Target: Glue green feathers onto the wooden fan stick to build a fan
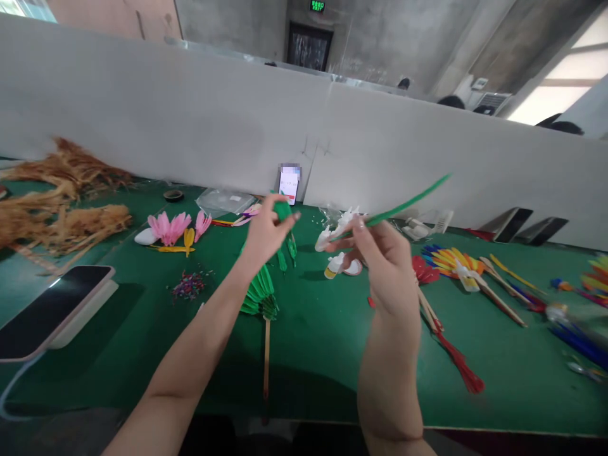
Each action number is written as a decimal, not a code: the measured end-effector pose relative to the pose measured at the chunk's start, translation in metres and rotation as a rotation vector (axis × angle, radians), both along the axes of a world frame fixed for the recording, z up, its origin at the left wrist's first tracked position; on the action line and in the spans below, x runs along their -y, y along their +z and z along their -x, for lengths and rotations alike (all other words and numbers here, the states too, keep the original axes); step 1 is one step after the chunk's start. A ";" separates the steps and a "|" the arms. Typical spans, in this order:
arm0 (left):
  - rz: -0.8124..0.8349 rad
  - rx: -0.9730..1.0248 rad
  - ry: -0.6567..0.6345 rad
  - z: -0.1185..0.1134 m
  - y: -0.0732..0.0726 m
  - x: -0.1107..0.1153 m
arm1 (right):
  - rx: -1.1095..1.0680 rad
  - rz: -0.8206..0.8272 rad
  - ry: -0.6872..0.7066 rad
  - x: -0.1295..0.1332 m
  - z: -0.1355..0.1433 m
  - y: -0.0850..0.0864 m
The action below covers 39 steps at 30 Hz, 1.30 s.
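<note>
My right hand [382, 256] pinches a long, narrow green feather [413, 201] between thumb and fingers, its tip pointing up to the right. My left hand [266, 231] has its thumb and fingers closed around a small bunch of green feathers [284, 214]. More green feathers [282, 259] show just below that hand; whether they hang from it or lie on the table I cannot tell. Under my left wrist lies a green feather fan [260, 292] with a wooden handle [266, 358] pointing towards me. A small white glue bottle [334, 265] stands beyond my right fingers.
Pink petal-like feathers [170, 229] and a heap of tiny coloured bits [189, 286] lie left. A large phone or tablet [54, 310] and brown fibre [66, 215] are farther left. A phone [289, 183] leans on the partition [190, 120]. Yellow-orange feathers [451, 258] and a red tassel [458, 361] lie right.
</note>
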<state>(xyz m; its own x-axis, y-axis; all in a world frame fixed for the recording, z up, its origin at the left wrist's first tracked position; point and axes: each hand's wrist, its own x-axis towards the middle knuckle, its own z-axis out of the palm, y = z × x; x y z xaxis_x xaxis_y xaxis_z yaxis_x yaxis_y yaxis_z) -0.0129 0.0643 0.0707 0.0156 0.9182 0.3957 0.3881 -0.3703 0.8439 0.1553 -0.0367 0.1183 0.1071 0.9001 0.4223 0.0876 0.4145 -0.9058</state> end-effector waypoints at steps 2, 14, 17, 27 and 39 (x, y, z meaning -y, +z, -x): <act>0.055 -0.354 -0.045 -0.014 -0.012 0.004 | 0.084 0.114 0.077 -0.004 0.006 -0.004; 0.200 -0.477 -0.210 0.009 -0.009 -0.003 | 0.666 0.201 0.172 -0.020 0.025 -0.026; 0.140 -0.123 -0.438 0.018 0.014 0.012 | 0.636 0.174 0.167 -0.020 0.025 -0.026; 0.106 0.348 -0.608 0.007 0.041 0.051 | 0.354 0.066 0.144 -0.008 0.026 -0.017; -0.094 0.761 -0.474 -0.009 0.050 0.081 | -0.088 -0.140 0.092 0.004 0.043 -0.012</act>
<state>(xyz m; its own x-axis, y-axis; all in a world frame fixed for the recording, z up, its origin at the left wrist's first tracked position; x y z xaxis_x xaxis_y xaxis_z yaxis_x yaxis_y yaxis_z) -0.0040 -0.0162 0.1204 0.0877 0.8453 0.5271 -0.4739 -0.4300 0.7685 0.1118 -0.0410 0.1066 0.0693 0.8410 0.5366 -0.0333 0.5396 -0.8413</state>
